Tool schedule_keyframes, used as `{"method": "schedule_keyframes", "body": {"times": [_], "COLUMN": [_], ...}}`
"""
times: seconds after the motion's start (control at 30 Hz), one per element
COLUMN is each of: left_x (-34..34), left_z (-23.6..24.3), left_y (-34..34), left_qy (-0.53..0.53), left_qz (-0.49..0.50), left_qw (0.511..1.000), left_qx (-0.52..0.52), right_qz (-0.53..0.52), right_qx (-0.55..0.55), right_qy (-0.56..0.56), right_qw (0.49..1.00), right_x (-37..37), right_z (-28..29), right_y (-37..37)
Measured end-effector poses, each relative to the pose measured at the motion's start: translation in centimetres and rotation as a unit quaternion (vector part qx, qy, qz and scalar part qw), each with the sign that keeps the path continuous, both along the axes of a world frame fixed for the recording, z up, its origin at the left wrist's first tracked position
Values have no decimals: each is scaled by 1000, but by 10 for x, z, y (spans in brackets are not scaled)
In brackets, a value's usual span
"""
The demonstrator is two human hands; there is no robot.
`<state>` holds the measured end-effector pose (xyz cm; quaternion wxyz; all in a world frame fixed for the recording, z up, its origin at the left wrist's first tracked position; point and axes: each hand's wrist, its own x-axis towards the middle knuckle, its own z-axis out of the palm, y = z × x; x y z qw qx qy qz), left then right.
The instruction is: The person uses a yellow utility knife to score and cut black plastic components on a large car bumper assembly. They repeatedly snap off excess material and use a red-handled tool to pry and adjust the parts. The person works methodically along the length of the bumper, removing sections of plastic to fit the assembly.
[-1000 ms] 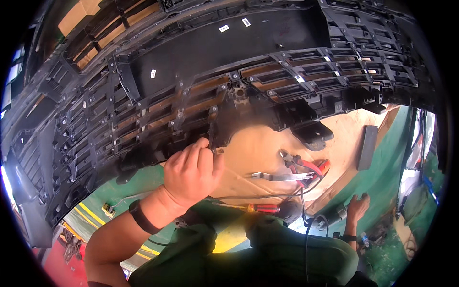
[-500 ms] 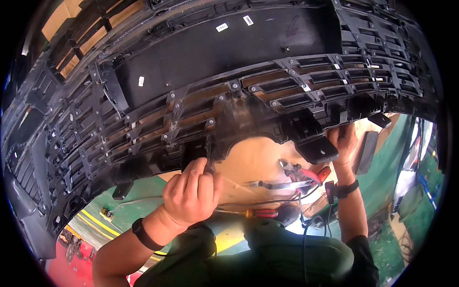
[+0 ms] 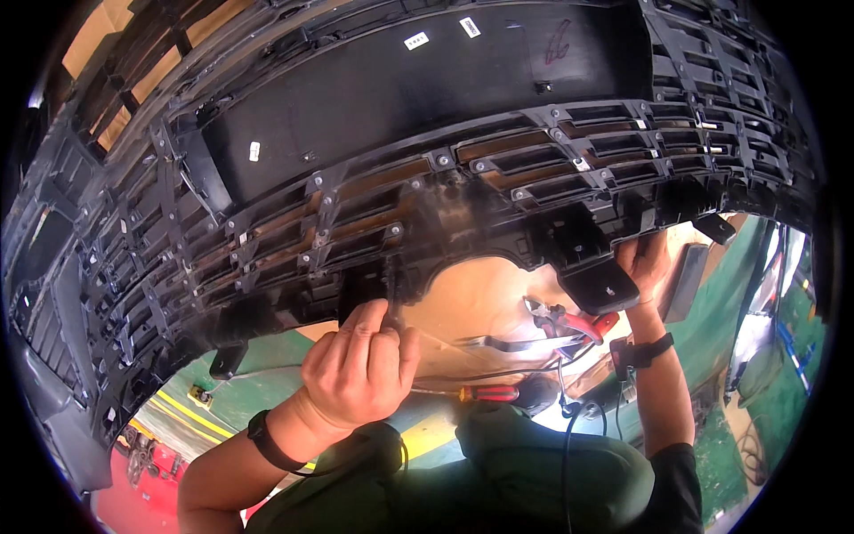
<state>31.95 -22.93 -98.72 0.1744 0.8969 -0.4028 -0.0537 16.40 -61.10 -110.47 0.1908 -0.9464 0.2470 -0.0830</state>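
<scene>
The black grille (image 3: 418, 125) is gripped by the curled left hand (image 3: 360, 356). The right hand (image 3: 648, 269) is half-hidden, its grip unclear.

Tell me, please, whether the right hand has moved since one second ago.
Yes: the right hand has moved up the picture, from below the dark bar to left of it, by the lower edge of the black panel.

One black slatted panel (image 3: 427, 89), two wristbands (image 3: 269, 443) (image 3: 652, 351), one screwdriver (image 3: 494, 392).
</scene>
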Motion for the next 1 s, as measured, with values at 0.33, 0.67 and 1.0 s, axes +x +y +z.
{"method": "schedule_keyframes", "body": {"times": [0.33, 0.67, 1.0], "left_x": [-7, -8, -9], "left_z": [-3, -3, -2], "left_y": [4, 8, 5], "left_qy": [-5, -4, -14], "left_qz": [21, 20, 41], "left_qw": [1000, 999, 998], "left_qx": [-2, -27, -33], "right_qz": [-4, -4, -18], "right_qx": [-3, -11, 66], "right_qy": [-19, -18, -49], "right_qw": [1000, 1000, 996], "right_x": [-21, -14, -4], "right_z": [-20, -15, -13], "right_y": [-17, -11, 1]}}
